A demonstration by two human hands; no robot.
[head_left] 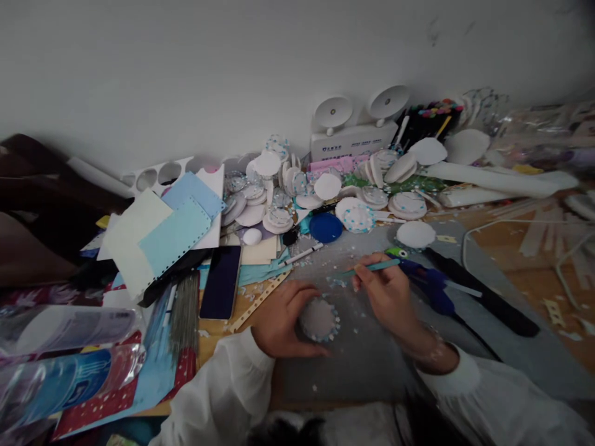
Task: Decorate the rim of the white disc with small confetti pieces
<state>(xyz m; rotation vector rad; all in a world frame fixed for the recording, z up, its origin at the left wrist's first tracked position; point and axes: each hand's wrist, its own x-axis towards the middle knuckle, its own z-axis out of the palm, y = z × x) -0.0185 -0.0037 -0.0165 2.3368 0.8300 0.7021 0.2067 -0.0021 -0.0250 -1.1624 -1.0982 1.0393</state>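
- While our left hand (283,319) pins the white disc (318,318) to the desk (372,365), fingers curled round its edge,
- our right hand (388,297) pinches a teal pen (372,267) just above it.

A white disc (318,319) edged with blue dots lies flat beside a teal pen (372,267).

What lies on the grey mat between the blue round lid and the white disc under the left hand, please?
In the head view, between the blue lid and the white disc lie only small white and blue scraps on the grey mat.
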